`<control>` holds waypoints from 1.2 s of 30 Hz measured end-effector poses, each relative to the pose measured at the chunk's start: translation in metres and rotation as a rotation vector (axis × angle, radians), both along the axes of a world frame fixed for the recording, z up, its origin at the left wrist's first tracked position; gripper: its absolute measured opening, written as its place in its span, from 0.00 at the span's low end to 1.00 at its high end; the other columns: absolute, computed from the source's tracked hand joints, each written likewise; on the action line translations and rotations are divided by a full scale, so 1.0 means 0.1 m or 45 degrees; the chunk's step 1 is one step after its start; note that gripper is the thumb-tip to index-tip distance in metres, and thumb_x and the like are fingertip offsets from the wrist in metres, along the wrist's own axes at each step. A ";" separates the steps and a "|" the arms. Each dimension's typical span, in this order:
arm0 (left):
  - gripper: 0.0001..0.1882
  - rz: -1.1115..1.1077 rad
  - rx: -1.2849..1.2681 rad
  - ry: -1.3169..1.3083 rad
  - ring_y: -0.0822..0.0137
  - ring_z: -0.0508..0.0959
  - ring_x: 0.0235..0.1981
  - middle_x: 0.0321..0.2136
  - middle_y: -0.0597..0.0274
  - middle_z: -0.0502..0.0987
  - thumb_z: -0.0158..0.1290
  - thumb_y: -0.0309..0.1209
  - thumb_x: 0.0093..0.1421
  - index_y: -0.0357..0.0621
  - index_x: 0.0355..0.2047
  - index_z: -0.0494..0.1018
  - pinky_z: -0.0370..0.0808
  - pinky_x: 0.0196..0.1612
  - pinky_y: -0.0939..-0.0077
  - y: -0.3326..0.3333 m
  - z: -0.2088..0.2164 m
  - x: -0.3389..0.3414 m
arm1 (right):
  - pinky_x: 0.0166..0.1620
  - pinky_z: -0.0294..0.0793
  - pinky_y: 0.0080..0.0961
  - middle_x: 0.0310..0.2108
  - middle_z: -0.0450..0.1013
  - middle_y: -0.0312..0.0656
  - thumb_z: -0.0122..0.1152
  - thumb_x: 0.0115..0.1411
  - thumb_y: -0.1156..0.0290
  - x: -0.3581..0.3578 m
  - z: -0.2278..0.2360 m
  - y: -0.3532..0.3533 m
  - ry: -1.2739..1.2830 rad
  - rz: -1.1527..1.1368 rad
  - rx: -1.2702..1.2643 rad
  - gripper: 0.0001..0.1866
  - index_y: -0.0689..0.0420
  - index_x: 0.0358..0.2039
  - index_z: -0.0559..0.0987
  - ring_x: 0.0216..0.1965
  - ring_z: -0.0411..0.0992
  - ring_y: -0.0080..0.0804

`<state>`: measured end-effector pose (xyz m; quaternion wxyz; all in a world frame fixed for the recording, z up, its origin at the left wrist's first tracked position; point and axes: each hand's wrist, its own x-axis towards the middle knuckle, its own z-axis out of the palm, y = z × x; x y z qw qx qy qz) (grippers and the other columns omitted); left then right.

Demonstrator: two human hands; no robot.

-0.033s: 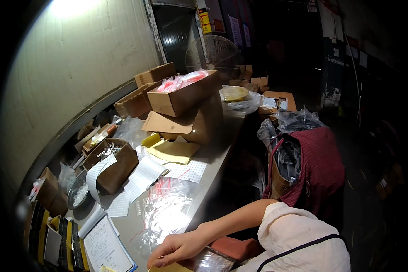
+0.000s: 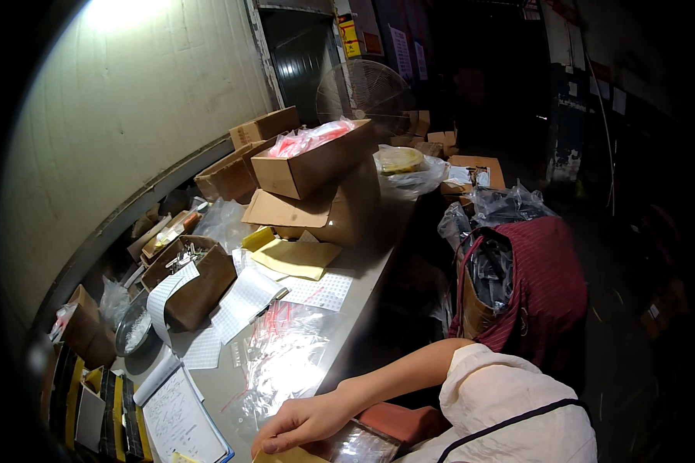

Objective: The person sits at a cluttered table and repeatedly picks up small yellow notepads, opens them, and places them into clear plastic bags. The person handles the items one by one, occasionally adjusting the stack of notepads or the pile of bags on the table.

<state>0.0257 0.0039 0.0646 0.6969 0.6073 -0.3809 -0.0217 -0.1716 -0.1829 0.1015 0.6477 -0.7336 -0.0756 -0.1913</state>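
Observation:
My right hand (image 2: 305, 424) reaches in from the lower right, bare forearm out of a rolled cream sleeve (image 2: 517, 401). Its fingers are curled closed at the bottom edge, over a yellow-tan sheet (image 2: 289, 457) that is mostly cut off. What the fingertips pinch is hidden. Just beyond the hand lie several clear zip bags (image 2: 282, 363) with red seams, shining under the light. A notepad (image 2: 176, 417) with handwriting lies open to the left. Beside my wrist are a clear-wrapped packet (image 2: 359, 444) and a reddish-brown object (image 2: 405, 420). My left hand is out of view.
Printed sheets (image 2: 243, 305) and yellow paper (image 2: 297, 258) cover the grey table (image 2: 367, 297). A bowl of white bits (image 2: 135, 328), a box of metal parts (image 2: 193, 289) and stacked cartons (image 2: 316, 166) line the wall side. A maroon-covered chair or bag (image 2: 540, 285) stands right.
My right fingers have shifted very slightly, and a thin yellow sliver by the fingertips no longer shows. Everything else is the same.

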 end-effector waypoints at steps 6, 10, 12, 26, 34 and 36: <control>0.09 0.032 -0.074 -0.099 0.61 0.77 0.40 0.40 0.51 0.78 0.49 0.26 0.71 0.31 0.39 0.74 0.75 0.47 0.71 0.05 0.15 -0.11 | 0.35 0.78 0.18 0.40 0.78 0.35 0.46 0.77 0.50 -0.11 0.09 -0.04 0.153 0.037 0.160 0.25 0.54 0.61 0.75 0.34 0.77 0.19; 0.11 0.070 0.065 0.134 0.60 0.78 0.40 0.40 0.49 0.79 0.49 0.28 0.72 0.29 0.40 0.75 0.76 0.46 0.69 0.13 0.36 -0.17 | 0.41 0.78 0.17 0.46 0.78 0.33 0.47 0.78 0.52 -0.14 0.22 -0.10 0.160 0.054 0.322 0.24 0.54 0.63 0.75 0.39 0.76 0.16; 0.12 0.118 0.193 0.305 0.59 0.78 0.40 0.40 0.48 0.79 0.49 0.29 0.73 0.28 0.41 0.76 0.76 0.45 0.68 0.18 0.49 -0.21 | 0.52 0.76 0.24 0.50 0.78 0.36 0.50 0.77 0.59 -0.29 0.28 -0.13 0.145 -0.097 0.250 0.20 0.56 0.62 0.77 0.50 0.76 0.22; 0.49 -0.650 0.142 0.492 0.60 0.79 0.52 0.55 0.49 0.75 0.48 0.65 0.67 0.28 0.66 0.61 0.81 0.51 0.61 0.24 0.08 -0.18 | 0.66 0.70 0.41 0.68 0.59 0.64 0.56 0.62 0.77 -0.26 0.05 0.04 -0.365 -0.459 -0.860 0.26 0.66 0.62 0.76 0.65 0.69 0.57; 0.34 -0.980 0.134 0.877 0.53 0.84 0.49 0.54 0.44 0.77 0.47 0.50 0.74 0.29 0.63 0.62 0.85 0.49 0.61 -0.12 0.36 -0.31 | 0.68 0.66 0.47 0.70 0.60 0.61 0.58 0.54 0.78 -0.16 -0.18 -0.16 -0.215 -0.618 -1.031 0.34 0.63 0.64 0.70 0.68 0.63 0.63; 0.31 -1.038 0.123 0.989 0.53 0.84 0.47 0.53 0.44 0.78 0.46 0.47 0.76 0.29 0.63 0.62 0.85 0.48 0.63 -0.15 0.40 -0.31 | 0.69 0.65 0.48 0.70 0.59 0.61 0.59 0.53 0.78 -0.14 -0.23 -0.18 -0.203 -0.624 -1.055 0.35 0.63 0.64 0.70 0.69 0.62 0.62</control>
